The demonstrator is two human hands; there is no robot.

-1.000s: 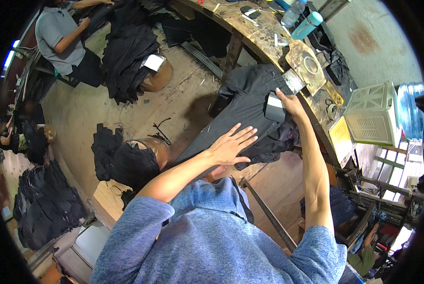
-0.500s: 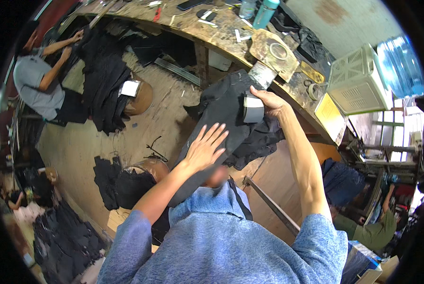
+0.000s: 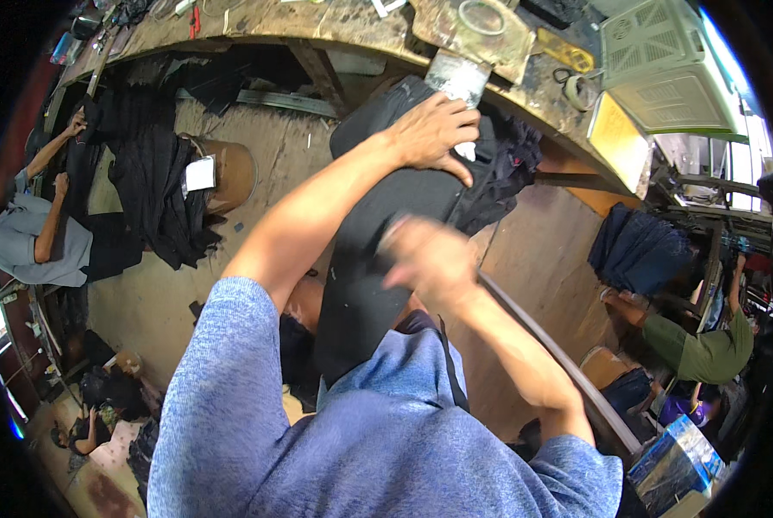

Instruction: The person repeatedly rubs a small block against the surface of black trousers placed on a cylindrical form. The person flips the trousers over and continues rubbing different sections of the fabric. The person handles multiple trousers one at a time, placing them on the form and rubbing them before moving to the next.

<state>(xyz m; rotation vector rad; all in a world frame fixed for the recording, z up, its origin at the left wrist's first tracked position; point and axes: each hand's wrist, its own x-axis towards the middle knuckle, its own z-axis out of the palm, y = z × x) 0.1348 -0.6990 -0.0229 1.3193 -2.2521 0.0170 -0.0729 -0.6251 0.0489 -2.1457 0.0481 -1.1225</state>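
Black denim trousers [image 3: 369, 207] stretch from my lap up to the pale end of a board [image 3: 458, 79] at the bench edge. My left hand [image 3: 434, 136] lies across the upper part of the cloth, thumb spread from the fingers, holding nothing I can see. A small white patch shows on the cloth beside that thumb. Lower down, my right hand [image 3: 434, 263] is smeared by motion over the trousers. Its fingers are curled around a dark sheet that looks like sandpaper, mostly hidden. More bunched black cloth [image 3: 512, 168] hangs to the right.
Scissors and a tape roll [image 3: 579, 91] lie on the worn bench [image 3: 257, 22], near a pale plastic crate [image 3: 663, 78]. A metal bar [image 3: 568, 371] slants beside my right arm. Co-workers sit at left and right. Dark cloth drapes a round stool [image 3: 231, 177] at left.
My left hand has moved up and right to the top of the cloth. My right hand has come down from there to the middle, with the grey sheet it held. My view has shifted.
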